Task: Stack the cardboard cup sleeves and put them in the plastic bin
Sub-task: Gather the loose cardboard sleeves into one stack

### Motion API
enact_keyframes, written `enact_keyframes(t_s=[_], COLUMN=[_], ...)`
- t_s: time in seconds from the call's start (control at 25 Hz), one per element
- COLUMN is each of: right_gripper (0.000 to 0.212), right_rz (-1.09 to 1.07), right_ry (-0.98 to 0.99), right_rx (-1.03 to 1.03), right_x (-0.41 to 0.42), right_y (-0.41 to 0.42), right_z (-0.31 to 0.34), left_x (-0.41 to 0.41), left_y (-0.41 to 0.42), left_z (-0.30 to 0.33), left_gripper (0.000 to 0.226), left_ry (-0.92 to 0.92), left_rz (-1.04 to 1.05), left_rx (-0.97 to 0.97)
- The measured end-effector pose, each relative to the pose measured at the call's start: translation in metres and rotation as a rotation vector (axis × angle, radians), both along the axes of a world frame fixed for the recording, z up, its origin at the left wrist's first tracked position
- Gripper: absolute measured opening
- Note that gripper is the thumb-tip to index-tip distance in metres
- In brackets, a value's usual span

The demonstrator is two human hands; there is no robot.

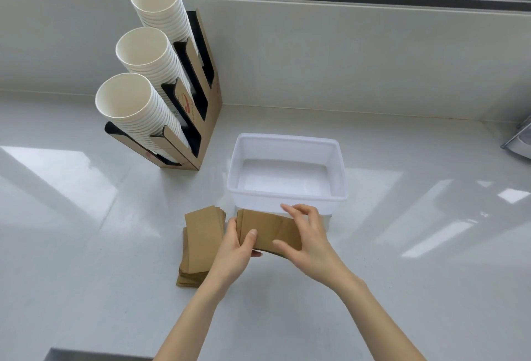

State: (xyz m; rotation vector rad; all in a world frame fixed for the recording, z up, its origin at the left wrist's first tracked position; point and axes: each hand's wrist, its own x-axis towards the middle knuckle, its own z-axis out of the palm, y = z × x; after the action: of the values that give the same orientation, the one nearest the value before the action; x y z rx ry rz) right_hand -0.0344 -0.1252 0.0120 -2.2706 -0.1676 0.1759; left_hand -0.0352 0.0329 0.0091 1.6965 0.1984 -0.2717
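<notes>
A small stack of flat brown cardboard cup sleeves [270, 230] is held just in front of the white plastic bin [287, 142], slightly above the counter. My left hand [238, 248] grips its left end, thumb on top. My right hand [309, 235] holds its right end, fingers over the far edge. A second pile of brown sleeves [198, 245] lies fanned on the counter to the left, partly hidden by my left wrist. Nothing lies inside the bin.
A cardboard cup dispenser [201, 119] with three slanted stacks of white paper cups [135, 102] stands at the back left of the white counter [402, 245]. A grey object [521, 139] sits at the right edge. A window ledge runs behind.
</notes>
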Motion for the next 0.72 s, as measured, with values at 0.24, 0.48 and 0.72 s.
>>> enact_keyframes(t_s=[0.24,0.48,0.72], right_gripper=[0.035,0.036,0.048], right_rz=[-0.235,-0.212,-0.19], right_ry=[0.042,-0.041,-0.009], right_rx=[0.255,0.096,0.06], right_x=[-0.003,-0.003,-0.002], right_y=[-0.021,-0.026,-0.025], right_z=[-0.013,-0.029,-0.045], left_x=[0.004,0.009,0.006], left_y=[-0.005,-0.016,-0.02], left_z=[-0.009,-0.029,-0.055], left_gripper=[0.022,0.024,0.061], left_ry=[-0.001,-0.013,0.025], left_rz=[-0.075,-0.118,-0.152], left_rx=[0.029,0.209,0.345])
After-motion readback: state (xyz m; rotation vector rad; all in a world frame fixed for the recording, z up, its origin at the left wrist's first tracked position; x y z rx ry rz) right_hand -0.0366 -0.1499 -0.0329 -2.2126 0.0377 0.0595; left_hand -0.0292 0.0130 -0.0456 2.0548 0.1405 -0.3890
